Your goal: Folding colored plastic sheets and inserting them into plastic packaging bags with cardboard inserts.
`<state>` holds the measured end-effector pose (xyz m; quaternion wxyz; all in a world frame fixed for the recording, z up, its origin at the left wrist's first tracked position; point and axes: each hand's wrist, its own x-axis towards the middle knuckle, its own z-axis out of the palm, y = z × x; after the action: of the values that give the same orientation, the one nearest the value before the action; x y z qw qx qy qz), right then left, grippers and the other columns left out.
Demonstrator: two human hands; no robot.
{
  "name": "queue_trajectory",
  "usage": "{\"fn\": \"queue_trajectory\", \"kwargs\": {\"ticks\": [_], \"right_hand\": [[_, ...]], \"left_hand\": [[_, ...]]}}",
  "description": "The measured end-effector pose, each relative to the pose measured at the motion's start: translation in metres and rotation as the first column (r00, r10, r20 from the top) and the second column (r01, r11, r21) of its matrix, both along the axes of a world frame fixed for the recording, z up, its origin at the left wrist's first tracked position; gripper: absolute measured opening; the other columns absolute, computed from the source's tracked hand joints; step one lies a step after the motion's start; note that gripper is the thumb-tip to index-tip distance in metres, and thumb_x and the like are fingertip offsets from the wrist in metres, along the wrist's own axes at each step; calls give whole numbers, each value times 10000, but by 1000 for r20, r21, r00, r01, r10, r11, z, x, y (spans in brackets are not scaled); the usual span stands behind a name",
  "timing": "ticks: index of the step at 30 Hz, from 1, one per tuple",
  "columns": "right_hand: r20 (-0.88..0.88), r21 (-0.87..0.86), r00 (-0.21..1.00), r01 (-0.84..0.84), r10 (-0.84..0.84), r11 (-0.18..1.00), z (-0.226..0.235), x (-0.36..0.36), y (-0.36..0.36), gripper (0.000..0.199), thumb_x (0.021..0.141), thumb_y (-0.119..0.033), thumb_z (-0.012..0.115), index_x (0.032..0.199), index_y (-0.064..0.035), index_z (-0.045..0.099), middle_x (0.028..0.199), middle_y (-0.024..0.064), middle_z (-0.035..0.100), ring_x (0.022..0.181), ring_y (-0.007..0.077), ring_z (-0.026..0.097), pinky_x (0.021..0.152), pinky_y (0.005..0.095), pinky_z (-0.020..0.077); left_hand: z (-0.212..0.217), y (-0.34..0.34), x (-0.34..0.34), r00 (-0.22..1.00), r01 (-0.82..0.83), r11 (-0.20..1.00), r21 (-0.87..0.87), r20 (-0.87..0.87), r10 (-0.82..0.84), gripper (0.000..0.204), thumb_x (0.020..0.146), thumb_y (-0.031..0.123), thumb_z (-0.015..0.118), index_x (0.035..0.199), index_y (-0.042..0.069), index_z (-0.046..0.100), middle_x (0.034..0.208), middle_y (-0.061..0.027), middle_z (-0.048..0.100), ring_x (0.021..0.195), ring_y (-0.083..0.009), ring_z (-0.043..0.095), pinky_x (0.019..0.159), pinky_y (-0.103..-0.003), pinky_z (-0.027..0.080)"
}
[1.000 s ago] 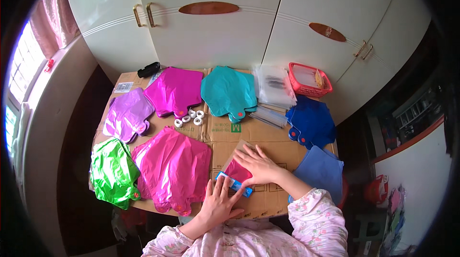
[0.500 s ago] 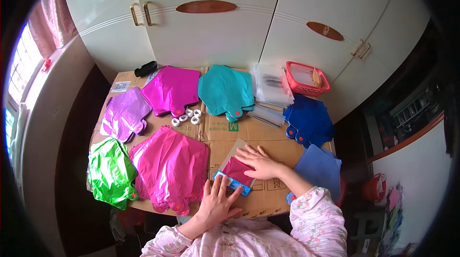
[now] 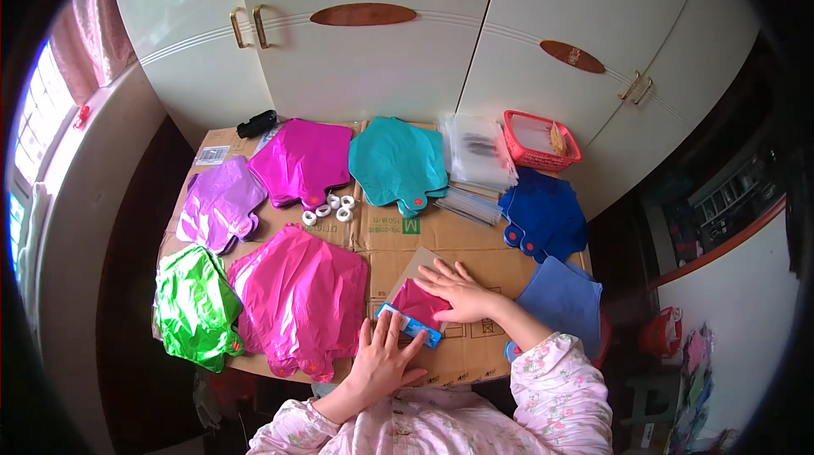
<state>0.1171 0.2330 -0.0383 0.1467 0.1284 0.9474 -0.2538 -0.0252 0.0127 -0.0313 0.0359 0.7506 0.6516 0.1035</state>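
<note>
A small folded pink foil piece [image 3: 417, 302] with a blue strip [image 3: 409, 325] along its near edge lies on the cardboard-covered table [image 3: 441, 239]. My right hand [image 3: 458, 292] presses flat on the pink piece, fingers spread. My left hand [image 3: 384, 355] lies flat just below it, fingertips touching the blue strip. Neither hand grips anything.
Stacks of foil balloons lie about: green [image 3: 193, 307], large pink [image 3: 298, 295], purple [image 3: 219, 203], magenta [image 3: 303, 160], teal [image 3: 397, 160], dark blue [image 3: 543, 216], blue [image 3: 561, 298]. Small white rolls [image 3: 329, 207], clear bags [image 3: 479, 150], a red basket [image 3: 541, 139] and white cupboards [image 3: 381, 48] stand behind.
My right hand has slid left over the pink piece, flattening it. My left hand stays near the blue strip, shifted slightly.
</note>
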Motion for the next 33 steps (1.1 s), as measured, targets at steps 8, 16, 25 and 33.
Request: {"fn": "queue_trajectory", "kwargs": {"ticks": [8,16,25,33], "right_hand": [[-421,250,907,114,2,961,-12,-28,-20,682,883,-322,598,1476,-124,323,1565,108,211,1459,319,124,1152,573,110],[-461,460,877,370,-139,807,-36,-89,-28,581,948,-366,489,1461,-133,349,1547,109,258,1441,321,187,1137,579,130],[-678,395,735,338,22,854,-21,-171,26,215,787,-193,683,990,-122,669,1069,20,574,1049,217,529,877,408,408],[-676,494,720,284,157,822,-10,-196,33,66,811,-208,653,790,-145,649,901,-18,590,922,181,558,791,366,415]], "left_hand": [[1,0,0,1000,3,1000,11,8,-3,696,795,607,595,1381,255,465,1373,-317,387,1293,-476,365,1017,-646,298],[-3,-1,-3,1000,27,999,39,9,-27,702,799,624,573,1376,237,474,1340,-334,413,1244,-501,412,1067,-556,311],[0,3,-6,994,65,998,19,-90,-63,716,789,588,594,1389,221,459,1289,-308,495,1176,-442,501,1060,-512,341],[4,-3,15,982,73,996,42,-179,-64,649,763,542,636,1240,109,556,1094,-311,568,883,-349,576,847,-452,477]]}}
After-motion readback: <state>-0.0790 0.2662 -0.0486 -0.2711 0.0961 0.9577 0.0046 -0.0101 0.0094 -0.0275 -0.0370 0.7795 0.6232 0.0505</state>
